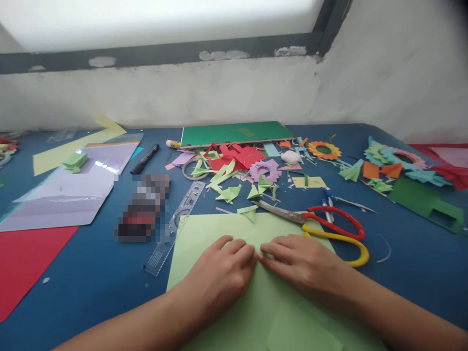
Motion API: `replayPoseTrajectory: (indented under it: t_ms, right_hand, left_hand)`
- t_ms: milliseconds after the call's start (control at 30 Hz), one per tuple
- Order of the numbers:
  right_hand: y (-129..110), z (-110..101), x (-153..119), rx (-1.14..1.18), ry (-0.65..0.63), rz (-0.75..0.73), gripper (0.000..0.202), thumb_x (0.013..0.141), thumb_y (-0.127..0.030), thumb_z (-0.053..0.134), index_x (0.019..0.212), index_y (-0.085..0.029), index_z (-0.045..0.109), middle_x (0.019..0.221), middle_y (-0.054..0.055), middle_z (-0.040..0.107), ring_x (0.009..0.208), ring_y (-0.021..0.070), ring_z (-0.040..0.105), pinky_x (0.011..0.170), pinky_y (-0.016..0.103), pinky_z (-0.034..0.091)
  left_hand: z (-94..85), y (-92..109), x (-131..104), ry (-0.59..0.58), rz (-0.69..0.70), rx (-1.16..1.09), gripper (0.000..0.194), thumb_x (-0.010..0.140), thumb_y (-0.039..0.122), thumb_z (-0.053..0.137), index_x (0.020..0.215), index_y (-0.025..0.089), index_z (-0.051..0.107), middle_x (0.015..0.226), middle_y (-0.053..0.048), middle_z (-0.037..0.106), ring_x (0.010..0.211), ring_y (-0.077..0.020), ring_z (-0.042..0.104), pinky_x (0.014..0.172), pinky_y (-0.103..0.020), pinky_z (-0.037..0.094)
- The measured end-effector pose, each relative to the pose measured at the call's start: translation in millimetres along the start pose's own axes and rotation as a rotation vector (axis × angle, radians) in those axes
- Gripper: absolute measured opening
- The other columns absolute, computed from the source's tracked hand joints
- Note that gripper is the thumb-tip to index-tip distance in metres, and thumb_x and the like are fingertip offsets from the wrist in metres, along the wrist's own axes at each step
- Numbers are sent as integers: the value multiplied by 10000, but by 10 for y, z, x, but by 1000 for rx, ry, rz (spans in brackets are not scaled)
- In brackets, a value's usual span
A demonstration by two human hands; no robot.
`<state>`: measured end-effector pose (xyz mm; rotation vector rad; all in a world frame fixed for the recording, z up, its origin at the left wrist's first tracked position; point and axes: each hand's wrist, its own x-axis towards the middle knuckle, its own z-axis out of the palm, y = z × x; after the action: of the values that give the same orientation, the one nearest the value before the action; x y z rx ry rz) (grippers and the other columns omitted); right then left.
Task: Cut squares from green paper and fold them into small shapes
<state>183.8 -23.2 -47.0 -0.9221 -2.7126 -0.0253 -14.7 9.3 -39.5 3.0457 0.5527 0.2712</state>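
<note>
My left hand (228, 265) and my right hand (302, 263) meet over a large sheet of light green paper (215, 224) at the table's front. Both hands have their fingers bent and pressed together, the fingertips almost touching on light green paper. Whether they pinch a small separate piece or the sheet itself is hard to see. Scissors (292, 217) with one red and one yellow handle lie partly on the sheet, just beyond my right hand. A small folded green piece (248, 213) rests at the sheet's far edge. Another layer of green paper (303, 326) shows near me.
A clear ruler (173, 229), a blurred-out object (144, 207) and a black marker (145, 159) lie left. Farther left are a plastic sleeve (80, 185) and red paper (32, 263). Paper scraps (237, 156), a purple ring (264, 170) and a green board (234, 132) lie behind.
</note>
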Motion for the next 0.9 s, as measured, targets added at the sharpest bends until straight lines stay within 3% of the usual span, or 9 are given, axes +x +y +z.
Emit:
replayPoseTrajectory:
  t_ms: [167, 333, 500, 600, 733, 800, 900]
  right_hand:
    - [-2, -40, -1, -84, 30, -85, 252, 912, -89, 382, 802, -112, 607, 752, 55, 600, 644, 173, 496, 557, 322, 330]
    - [41, -131, -55, -3, -42, -20, 219, 904, -115, 423, 799, -148, 612, 736, 29, 604, 645, 167, 504, 572, 320, 328]
    - [59, -177, -72, 105, -128, 77, 255, 801, -16, 442, 725, -179, 624, 788, 42, 636, 717, 172, 547, 615, 306, 368]
    - [40, -189, -50, 168, -115, 121, 245, 782, -27, 428, 717, -164, 620, 914, 76, 652, 830, 199, 562, 703, 320, 408]
    - [38, -169, -16, 269, -93, 160, 167, 833, -168, 492, 932, -174, 626, 1006, 76, 638, 892, 205, 556, 769, 334, 427]
    - [47, -132, -5, 294, -82, 166, 207, 838, -240, 541, 1026, -186, 609, 1026, 68, 634, 904, 207, 554, 779, 338, 430]
    - [51, -58, 6, 280, -39, 187, 174, 850, -249, 550, 995, -186, 624, 1004, 60, 638, 876, 206, 557, 764, 341, 433]
  left_hand:
    - [-20, -72, -29, 0, -22, -44, 161, 895, 152, 447, 912, 146, 607, 972, -38, 640, 858, -186, 563, 762, -344, 430]
    - [-120, -116, -76, 8, -77, -71, 160, 797, 151, 494, 839, 178, 646, 1090, 1, 641, 888, -206, 574, 757, -377, 421]
    - [-233, -175, -88, -19, -148, -145, 166, 694, 135, 515, 743, 199, 661, 1114, 11, 638, 932, -226, 577, 829, -411, 406]
    - [-201, -217, -65, -20, -121, -214, 158, 732, 190, 542, 855, 182, 642, 1165, -30, 608, 1011, -229, 557, 882, -400, 406]
    - [-75, -241, -9, 32, -55, -282, 213, 826, 218, 534, 1027, 166, 580, 1052, -52, 645, 961, -174, 582, 866, -322, 440]
    - [-36, -230, 16, 60, -1, -245, 170, 870, 181, 475, 987, 165, 598, 986, -54, 657, 896, -163, 596, 814, -300, 460]
    - [-23, -196, 41, 58, 58, -162, 206, 902, 151, 416, 884, 146, 621, 887, -61, 658, 797, -158, 597, 733, -282, 473]
